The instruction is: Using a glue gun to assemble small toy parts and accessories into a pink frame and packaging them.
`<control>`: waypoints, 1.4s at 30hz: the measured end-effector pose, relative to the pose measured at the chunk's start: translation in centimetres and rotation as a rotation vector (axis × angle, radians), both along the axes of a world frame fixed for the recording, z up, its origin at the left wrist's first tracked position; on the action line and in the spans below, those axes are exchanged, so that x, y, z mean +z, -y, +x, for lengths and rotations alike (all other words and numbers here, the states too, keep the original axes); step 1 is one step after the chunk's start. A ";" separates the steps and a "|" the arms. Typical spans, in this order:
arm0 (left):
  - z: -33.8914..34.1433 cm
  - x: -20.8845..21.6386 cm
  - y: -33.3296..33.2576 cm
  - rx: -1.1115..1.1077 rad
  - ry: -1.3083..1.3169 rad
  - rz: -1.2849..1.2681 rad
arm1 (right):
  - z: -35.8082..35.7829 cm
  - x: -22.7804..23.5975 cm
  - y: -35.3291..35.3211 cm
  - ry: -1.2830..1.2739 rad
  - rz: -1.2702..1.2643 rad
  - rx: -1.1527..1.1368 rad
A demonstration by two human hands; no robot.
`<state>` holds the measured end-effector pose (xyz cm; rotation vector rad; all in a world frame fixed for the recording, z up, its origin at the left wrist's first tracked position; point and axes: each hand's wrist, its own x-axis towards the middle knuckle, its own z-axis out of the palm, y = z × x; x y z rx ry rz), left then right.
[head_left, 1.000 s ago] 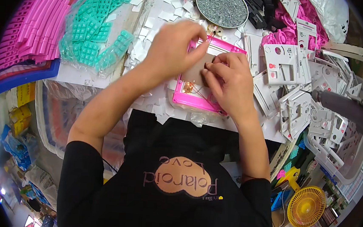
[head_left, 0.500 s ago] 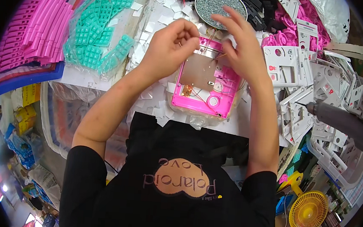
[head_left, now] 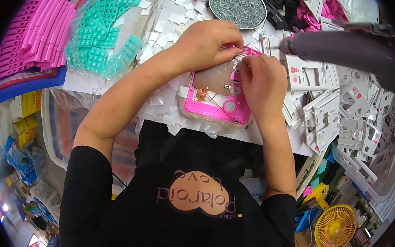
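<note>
The right hand has dropped from beside the round dish to the pink case on the table, its grip unclear, near the left hand, whose thumb and forefinger meet, so work now seems centred on the case's far end.

Circuit board inside plastic housing on worktable; screw dish behind, paper squares left, keypads farther left, slotted strips far left. Faceplates piled right, some in tub at front right. Desk fan before tub, right of person.
</note>
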<state>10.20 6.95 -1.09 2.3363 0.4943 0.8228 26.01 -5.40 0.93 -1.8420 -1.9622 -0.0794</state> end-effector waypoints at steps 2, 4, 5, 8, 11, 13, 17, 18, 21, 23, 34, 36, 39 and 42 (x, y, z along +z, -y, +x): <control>-0.1 0.5 -0.8 -0.125 -0.129 -0.164 | -0.4 0.9 0.4 0.061 -0.150 0.048; 0.3 1.8 -1.8 -0.203 -0.260 -0.291 | -1.0 1.1 0.9 0.020 -0.153 0.067; 0.5 2.5 -2.3 -0.242 -0.326 -0.354 | -1.2 1.4 1.2 -0.001 -0.179 0.070; 1.8 3.8 -3.3 -0.365 -0.531 -0.326 | -1.7 1.5 2.1 -0.051 -0.164 0.069; 3.1 5.0 -2.4 -0.355 -0.681 -0.123 | -1.8 1.1 2.5 -0.091 -0.114 0.053; 3.5 5.1 -1.8 -0.342 -0.721 -0.049 | -1.8 0.8 2.8 -0.116 -0.084 0.052; 4.0 4.5 -0.5 -0.327 -0.781 0.209 | -1.7 0.1 3.0 -0.155 -0.023 0.058; 4.1 4.5 -0.4 -0.346 -0.770 0.239 | -1.6 0.1 3.1 -0.160 -0.008 0.051; 4.0 5.0 0.0 -0.390 -0.780 0.294 | -1.5 0.2 3.4 -0.181 -0.005 0.016; 3.9 5.1 0.6 -0.397 -0.785 0.314 | -1.5 0.1 3.4 -0.191 0.009 0.011; 5.4 6.4 0.6 -0.263 -0.843 0.145 | -0.2 2.9 2.1 0.188 -0.114 0.132; 6.1 7.4 0.0 -0.290 -0.999 0.071 | -0.3 3.4 1.4 0.250 -0.129 0.180; 6.2 6.3 -0.8 -0.267 -0.977 0.075 | -0.1 2.8 0.8 0.191 -0.150 0.207; 6.0 5.8 -1.4 -0.288 -0.956 0.059 | 0.7 2.1 0.9 0.085 -0.151 0.188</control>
